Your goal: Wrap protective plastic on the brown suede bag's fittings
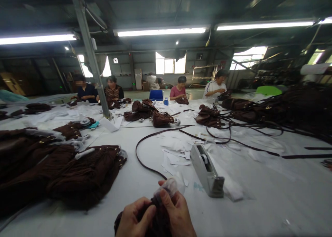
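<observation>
Low in the middle of the head view, both my hands work on a dark brown bag (158,225), mostly hidden behind them and cut off by the bottom edge. My left hand (137,216) is closed, thumb and fingers pinching the bag's dark material. Beside it my right hand (178,211) pinches a crumpled piece of translucent plastic wrap (171,185) at the bag's upper end. A long thin brown strap (145,162) curves over the table from behind my hands. Just to the right stands a grey tape dispenser (207,173).
Brown fringed bags (85,174) are heaped at the left, and more bags (259,109) with tangled straps at the right. Paper scraps (173,157) and plastic film litter the white table (103,223). A metal post (90,57) rises at left. Several people sit across the table.
</observation>
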`<state>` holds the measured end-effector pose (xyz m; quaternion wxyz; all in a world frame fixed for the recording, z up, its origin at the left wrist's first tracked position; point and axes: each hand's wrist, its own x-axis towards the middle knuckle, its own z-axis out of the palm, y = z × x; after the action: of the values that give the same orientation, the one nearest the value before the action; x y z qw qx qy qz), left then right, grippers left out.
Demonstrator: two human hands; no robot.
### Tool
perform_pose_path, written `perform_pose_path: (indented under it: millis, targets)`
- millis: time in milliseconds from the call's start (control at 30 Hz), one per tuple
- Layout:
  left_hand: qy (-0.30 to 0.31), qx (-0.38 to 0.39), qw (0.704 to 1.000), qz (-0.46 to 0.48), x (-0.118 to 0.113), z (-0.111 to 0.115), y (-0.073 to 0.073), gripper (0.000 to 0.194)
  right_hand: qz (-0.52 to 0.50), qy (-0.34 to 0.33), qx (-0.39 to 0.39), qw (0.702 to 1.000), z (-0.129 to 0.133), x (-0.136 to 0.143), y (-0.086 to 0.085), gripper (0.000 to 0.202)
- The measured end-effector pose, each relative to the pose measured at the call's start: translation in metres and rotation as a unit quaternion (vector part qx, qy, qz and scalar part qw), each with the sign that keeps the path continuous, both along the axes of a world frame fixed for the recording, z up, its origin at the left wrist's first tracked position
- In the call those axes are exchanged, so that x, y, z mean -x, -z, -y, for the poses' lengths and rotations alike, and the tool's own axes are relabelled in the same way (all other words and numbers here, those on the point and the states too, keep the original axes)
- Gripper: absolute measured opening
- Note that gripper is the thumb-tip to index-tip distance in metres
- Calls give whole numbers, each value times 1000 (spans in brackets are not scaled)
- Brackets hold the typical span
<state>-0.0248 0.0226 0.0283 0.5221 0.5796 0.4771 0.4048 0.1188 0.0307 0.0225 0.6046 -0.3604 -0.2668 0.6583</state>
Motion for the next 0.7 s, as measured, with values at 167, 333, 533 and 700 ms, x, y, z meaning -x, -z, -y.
perform_pose_path:
  millis: [167, 333, 533, 700]
  targets:
    - [-10, -6, 1000, -4, -3, 0, 0, 40, 85, -39, -28, 995, 8, 7, 0, 51]
    - [-8, -10, 999, 32, -2, -4, 5, 35, 146, 17, -44, 988, 13, 22, 2, 59]
    - [13, -131, 986, -101, 11, -8, -14, 25, 158, -20, -62, 985, 4, 7, -8, 55]
    - [3, -101, 990, -94, 11, -11, -14, 31, 226, -8, -110, 968, 3, 16, -13, 51]
